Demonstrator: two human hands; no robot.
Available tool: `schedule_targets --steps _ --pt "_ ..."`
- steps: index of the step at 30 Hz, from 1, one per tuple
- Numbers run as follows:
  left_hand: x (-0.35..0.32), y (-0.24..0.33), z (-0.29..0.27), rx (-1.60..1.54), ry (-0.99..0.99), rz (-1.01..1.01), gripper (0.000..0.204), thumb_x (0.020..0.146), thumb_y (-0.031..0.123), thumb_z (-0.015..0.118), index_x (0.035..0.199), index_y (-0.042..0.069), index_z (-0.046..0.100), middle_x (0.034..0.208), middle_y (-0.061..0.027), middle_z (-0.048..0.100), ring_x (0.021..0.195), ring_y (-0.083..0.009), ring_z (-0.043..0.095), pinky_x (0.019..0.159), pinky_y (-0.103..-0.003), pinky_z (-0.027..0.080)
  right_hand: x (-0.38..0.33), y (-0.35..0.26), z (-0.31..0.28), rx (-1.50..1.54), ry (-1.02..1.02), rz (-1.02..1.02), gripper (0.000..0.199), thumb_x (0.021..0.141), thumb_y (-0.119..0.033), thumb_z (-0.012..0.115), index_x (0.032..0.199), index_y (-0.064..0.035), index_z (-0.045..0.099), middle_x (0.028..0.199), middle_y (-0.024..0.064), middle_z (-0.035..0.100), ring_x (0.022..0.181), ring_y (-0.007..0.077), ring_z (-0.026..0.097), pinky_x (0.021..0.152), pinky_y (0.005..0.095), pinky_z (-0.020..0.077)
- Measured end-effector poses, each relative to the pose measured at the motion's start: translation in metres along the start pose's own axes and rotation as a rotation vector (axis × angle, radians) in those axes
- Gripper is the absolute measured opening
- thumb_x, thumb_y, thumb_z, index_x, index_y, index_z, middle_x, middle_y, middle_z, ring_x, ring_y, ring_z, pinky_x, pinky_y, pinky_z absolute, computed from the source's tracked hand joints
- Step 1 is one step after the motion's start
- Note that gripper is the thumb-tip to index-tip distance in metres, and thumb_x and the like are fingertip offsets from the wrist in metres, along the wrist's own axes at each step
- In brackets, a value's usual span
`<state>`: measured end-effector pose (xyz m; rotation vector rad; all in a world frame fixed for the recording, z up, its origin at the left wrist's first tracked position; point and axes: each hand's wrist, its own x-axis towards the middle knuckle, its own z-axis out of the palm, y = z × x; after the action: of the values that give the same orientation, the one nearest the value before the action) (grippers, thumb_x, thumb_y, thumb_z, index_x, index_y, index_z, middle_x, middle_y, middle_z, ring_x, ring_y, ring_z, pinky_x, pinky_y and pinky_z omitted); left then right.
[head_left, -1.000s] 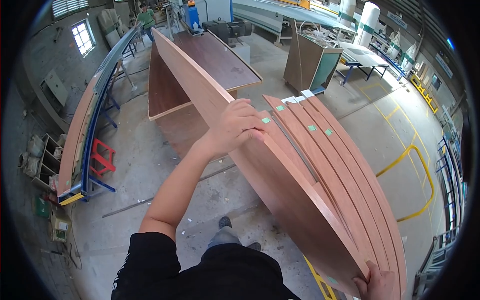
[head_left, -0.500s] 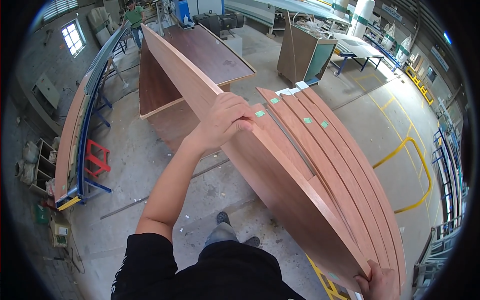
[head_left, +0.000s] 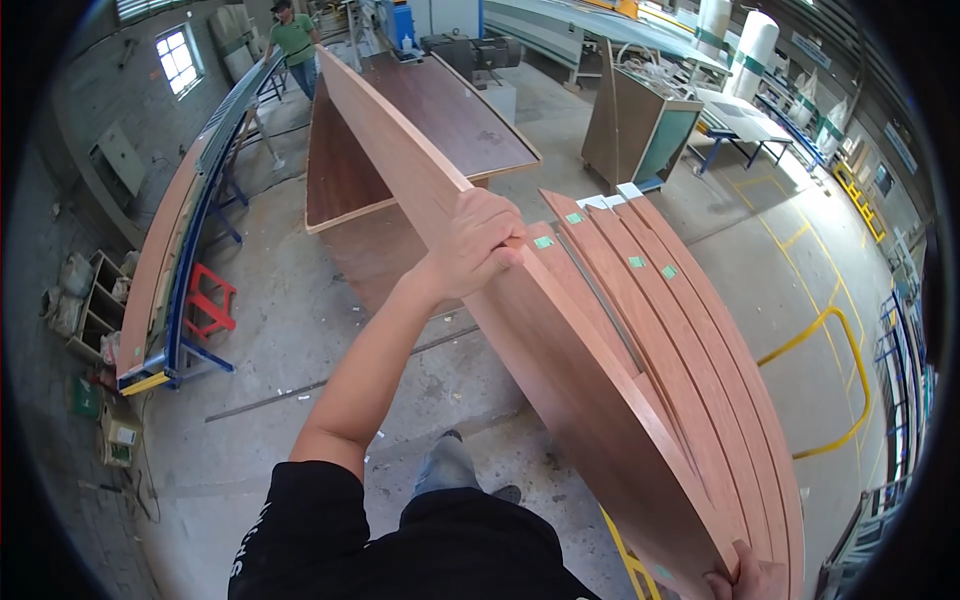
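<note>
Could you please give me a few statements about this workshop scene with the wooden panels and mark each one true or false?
1. The left hand grips the top edge of the tilted wooden panel. True.
2. The right hand is raised in the air, away from the panels. False: it holds the near end of the panels at the lower right.
3. Small green tags sit on the upper edges of the stacked panels. True.
4. The person in the green shirt holds the same panel. False: that person stands far off, beside the long rack.

Small green labels (head_left: 543, 242) on panel edges (head_left: 640, 300)
</note>
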<state>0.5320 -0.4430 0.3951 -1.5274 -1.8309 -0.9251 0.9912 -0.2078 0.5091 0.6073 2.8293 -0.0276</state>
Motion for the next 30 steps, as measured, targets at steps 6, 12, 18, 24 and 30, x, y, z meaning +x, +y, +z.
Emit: schedule_targets --steps 6,12,18,24,30 --pt "-0.005 -0.006 0.009 0.025 0.116 0.006 0.032 0.086 0.044 0.049 0.081 0.013 0.054 0.088 -0.0049 0.054 0.089 -0.0242 0.049 0.084 -0.039 0.032 0.016 -0.032 -0.008 0.063 -0.035 0.087 0.047 0.08 -0.021 0.067 0.122 -0.0056 0.051 0.074 0.0187 0.06 0.066 0.0337 0.061 0.057 0.0392 0.0474" --pt "-0.018 -0.011 0.009 -0.043 0.183 -0.021 0.021 0.076 0.033 0.06 0.082 0.014 0.055 0.091 -0.004 0.055 0.095 -0.0238 0.05 0.089 -0.041 0.031 0.062 -0.113 -0.004 -0.021 0.26 -0.02 0.052 0.082 -0.021 0.066 0.127 -0.0041 0.046 0.086 0.0174 0.059 0.075 0.0346 0.059 0.065 0.0397 0.0468" --pt "-0.017 -0.007 0.001 -0.183 0.12 -0.029 0.031 0.079 0.041 0.057 0.087 0.012 0.055 0.091 -0.0032 0.053 0.097 -0.0246 0.049 0.091 -0.041 0.03 0.139 -0.21 -0.014 0.008 0.453 -0.154 0.051 0.083 -0.028 0.066 0.125 -0.0039 0.047 0.088 0.0179 0.061 0.076 0.0348 0.06 0.063 0.0405 0.0467" --pt "-0.02 -0.024 -0.031 -0.331 0.296 -0.018 0.036 0.087 0.04 0.051 0.103 0.007 0.054 0.105 -0.0089 0.051 0.105 -0.0259 0.048 0.101 -0.044 0.027 0.181 -0.259 -0.022 -0.027 0.462 -0.043 0.03 0.082 -0.029 0.065 0.101 -0.0061 0.059 0.078 0.016 0.06 0.07 0.034 0.06 0.06 0.0403 0.0468" --pt "-0.11 -0.116 -0.032 -0.279 0.63 -0.588 0.04 0.088 0.026 0.056 0.119 0.004 0.046 0.12 -0.0135 0.048 0.114 -0.0265 0.044 0.101 -0.043 0.03 0.181 -0.256 -0.008 -0.187 0.65 -0.14 0.028 0.08 -0.029 0.068 0.097 -0.0071 0.061 0.073 0.0141 0.059 0.062 0.0319 0.058 0.054 0.0392 0.0457"
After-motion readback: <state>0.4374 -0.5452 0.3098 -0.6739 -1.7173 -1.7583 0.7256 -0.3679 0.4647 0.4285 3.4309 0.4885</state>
